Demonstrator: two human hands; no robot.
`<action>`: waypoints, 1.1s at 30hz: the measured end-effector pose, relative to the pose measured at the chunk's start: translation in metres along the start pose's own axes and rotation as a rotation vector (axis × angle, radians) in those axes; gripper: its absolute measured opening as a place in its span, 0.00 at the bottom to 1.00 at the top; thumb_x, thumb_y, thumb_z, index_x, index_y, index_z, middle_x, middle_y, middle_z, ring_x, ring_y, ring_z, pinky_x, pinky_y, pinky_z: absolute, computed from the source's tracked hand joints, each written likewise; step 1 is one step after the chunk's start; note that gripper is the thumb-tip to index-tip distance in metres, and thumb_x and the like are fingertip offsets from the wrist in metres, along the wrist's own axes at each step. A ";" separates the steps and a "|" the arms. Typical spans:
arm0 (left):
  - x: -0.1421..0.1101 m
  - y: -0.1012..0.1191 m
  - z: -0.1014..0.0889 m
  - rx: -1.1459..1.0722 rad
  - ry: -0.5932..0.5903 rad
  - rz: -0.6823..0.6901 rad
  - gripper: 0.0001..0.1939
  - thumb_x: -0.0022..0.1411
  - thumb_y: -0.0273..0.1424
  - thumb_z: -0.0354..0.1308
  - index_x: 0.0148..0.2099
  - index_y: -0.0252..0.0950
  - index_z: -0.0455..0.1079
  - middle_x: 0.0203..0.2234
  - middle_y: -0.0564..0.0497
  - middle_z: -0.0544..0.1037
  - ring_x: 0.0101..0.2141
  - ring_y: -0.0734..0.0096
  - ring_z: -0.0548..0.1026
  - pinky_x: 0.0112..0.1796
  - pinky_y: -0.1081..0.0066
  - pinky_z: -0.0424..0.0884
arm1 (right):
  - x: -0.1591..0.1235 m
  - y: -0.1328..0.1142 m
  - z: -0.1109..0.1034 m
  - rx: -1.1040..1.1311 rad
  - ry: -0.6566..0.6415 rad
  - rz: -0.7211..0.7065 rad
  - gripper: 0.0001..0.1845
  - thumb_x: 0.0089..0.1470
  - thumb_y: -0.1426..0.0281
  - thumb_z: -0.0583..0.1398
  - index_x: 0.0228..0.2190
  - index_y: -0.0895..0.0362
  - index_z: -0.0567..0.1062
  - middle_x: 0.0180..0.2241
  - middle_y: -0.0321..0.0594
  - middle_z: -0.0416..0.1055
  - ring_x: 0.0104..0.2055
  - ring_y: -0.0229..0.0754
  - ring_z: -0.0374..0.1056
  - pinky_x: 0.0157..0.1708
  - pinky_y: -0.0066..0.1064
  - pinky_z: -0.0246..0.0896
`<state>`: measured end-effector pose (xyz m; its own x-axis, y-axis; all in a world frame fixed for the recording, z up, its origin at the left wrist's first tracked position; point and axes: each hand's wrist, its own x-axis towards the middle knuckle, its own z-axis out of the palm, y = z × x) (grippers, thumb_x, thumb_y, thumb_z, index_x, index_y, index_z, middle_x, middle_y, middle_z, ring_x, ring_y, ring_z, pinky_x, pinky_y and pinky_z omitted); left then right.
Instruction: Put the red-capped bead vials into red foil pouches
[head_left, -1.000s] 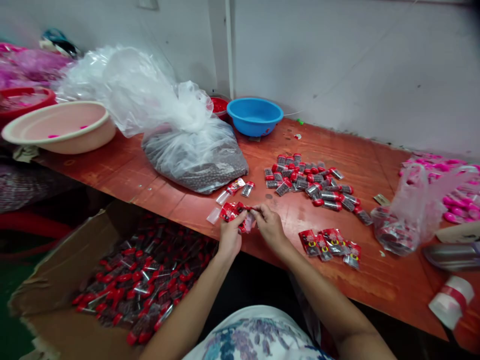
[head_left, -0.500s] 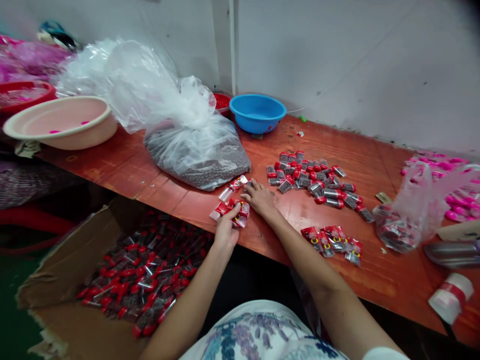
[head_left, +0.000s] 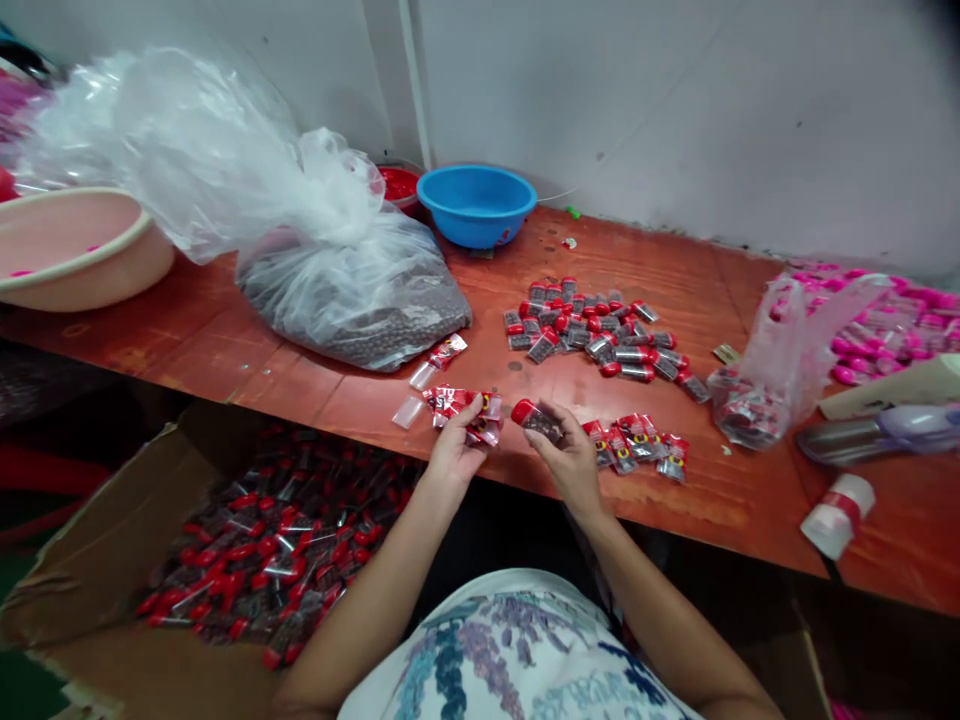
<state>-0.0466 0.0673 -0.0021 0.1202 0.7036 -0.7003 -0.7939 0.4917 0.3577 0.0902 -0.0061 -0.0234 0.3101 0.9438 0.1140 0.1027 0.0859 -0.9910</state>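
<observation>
My left hand (head_left: 454, 455) is closed on a small bunch of red-printed clear packets (head_left: 465, 410) at the table's front edge. My right hand (head_left: 566, 455) pinches a small red-capped vial (head_left: 536, 418) filled with dark beads, held just right of the packets. A pile of the same red-capped vials (head_left: 592, 335) lies on the red-brown table (head_left: 247, 350) beyond my right hand. A few filled packets (head_left: 637, 440) lie in a row right of my right hand. Loose packets (head_left: 435, 360) lie by the bag.
A clear plastic bag of dark beads (head_left: 352, 300) sits at left-centre. A cardboard box (head_left: 112, 580) full of packed vials stands below the table's edge. A blue bowl (head_left: 476, 205), a cream basin (head_left: 75, 245), a bag of packets (head_left: 765, 390) and pink items (head_left: 877, 320) are around.
My right hand reached out to the vials near the bag and came back holding one red-capped vial. My left hand kept hold of the packets. The view shifted right.
</observation>
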 end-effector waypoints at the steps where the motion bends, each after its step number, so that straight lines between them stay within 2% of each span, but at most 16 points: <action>1: 0.000 -0.005 0.003 0.011 -0.011 -0.006 0.05 0.53 0.19 0.62 0.29 0.32 0.70 0.25 0.49 0.78 0.25 0.71 0.77 0.31 0.70 0.75 | -0.006 -0.006 -0.002 0.006 0.014 -0.018 0.22 0.52 0.68 0.61 0.50 0.52 0.70 0.47 0.42 0.71 0.48 0.45 0.68 0.50 0.39 0.63; 4: -0.004 -0.017 0.012 0.034 -0.023 -0.017 0.05 0.53 0.18 0.61 0.29 0.32 0.71 0.24 0.49 0.78 0.25 0.72 0.76 0.31 0.72 0.75 | -0.015 -0.017 -0.005 -0.012 0.029 -0.042 0.20 0.52 0.68 0.62 0.48 0.51 0.73 0.46 0.41 0.72 0.46 0.44 0.68 0.48 0.37 0.64; 10: -0.014 -0.037 0.018 0.126 -0.072 0.058 0.04 0.51 0.19 0.63 0.29 0.30 0.72 0.23 0.49 0.78 0.23 0.73 0.76 0.26 0.74 0.73 | -0.016 -0.010 -0.010 0.036 0.112 0.013 0.23 0.51 0.66 0.63 0.50 0.52 0.72 0.46 0.41 0.72 0.46 0.45 0.68 0.49 0.39 0.64; 13: -0.017 -0.046 0.017 0.156 -0.107 0.145 0.08 0.46 0.20 0.66 0.30 0.29 0.72 0.24 0.50 0.78 0.25 0.71 0.76 0.29 0.72 0.73 | -0.016 -0.009 -0.013 0.103 0.169 0.052 0.25 0.50 0.65 0.63 0.51 0.53 0.71 0.44 0.41 0.74 0.45 0.45 0.69 0.46 0.39 0.65; 17: -0.021 -0.052 0.016 0.183 -0.168 0.329 0.15 0.39 0.21 0.70 0.32 0.31 0.71 0.26 0.52 0.78 0.27 0.72 0.76 0.34 0.70 0.73 | -0.016 -0.011 -0.017 0.166 0.226 0.072 0.27 0.49 0.65 0.64 0.52 0.53 0.70 0.40 0.40 0.75 0.42 0.44 0.70 0.43 0.38 0.67; 21: -0.025 -0.054 0.021 0.198 -0.176 0.384 0.18 0.37 0.24 0.71 0.32 0.32 0.70 0.26 0.53 0.78 0.27 0.73 0.76 0.36 0.70 0.72 | -0.018 -0.012 -0.019 0.159 0.197 0.080 0.25 0.49 0.65 0.64 0.50 0.53 0.72 0.42 0.40 0.74 0.42 0.44 0.70 0.43 0.38 0.68; 26: -0.029 -0.056 0.025 0.221 -0.184 0.420 0.18 0.38 0.26 0.71 0.33 0.32 0.68 0.26 0.54 0.76 0.26 0.76 0.75 0.33 0.72 0.70 | -0.023 -0.013 -0.018 0.099 0.153 0.038 0.22 0.49 0.66 0.64 0.47 0.52 0.73 0.44 0.40 0.73 0.45 0.44 0.69 0.48 0.38 0.65; 30: -0.032 -0.058 0.023 0.288 -0.265 0.451 0.17 0.40 0.25 0.71 0.33 0.33 0.68 0.27 0.55 0.76 0.28 0.75 0.75 0.34 0.71 0.71 | -0.022 -0.014 -0.020 0.117 0.177 0.005 0.19 0.49 0.68 0.64 0.45 0.52 0.72 0.40 0.38 0.73 0.41 0.42 0.70 0.43 0.35 0.66; 33: -0.034 -0.057 0.021 0.360 -0.322 0.462 0.17 0.39 0.25 0.71 0.32 0.33 0.69 0.26 0.55 0.76 0.27 0.75 0.75 0.33 0.72 0.71 | -0.019 -0.014 -0.024 0.095 0.168 -0.076 0.15 0.48 0.70 0.64 0.41 0.51 0.74 0.39 0.38 0.71 0.41 0.41 0.69 0.44 0.34 0.65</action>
<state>0.0074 0.0263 0.0143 0.0318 0.9734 -0.2267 -0.5649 0.2046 0.7994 0.1057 -0.0329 -0.0100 0.4591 0.8677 0.1905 0.0445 0.1917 -0.9804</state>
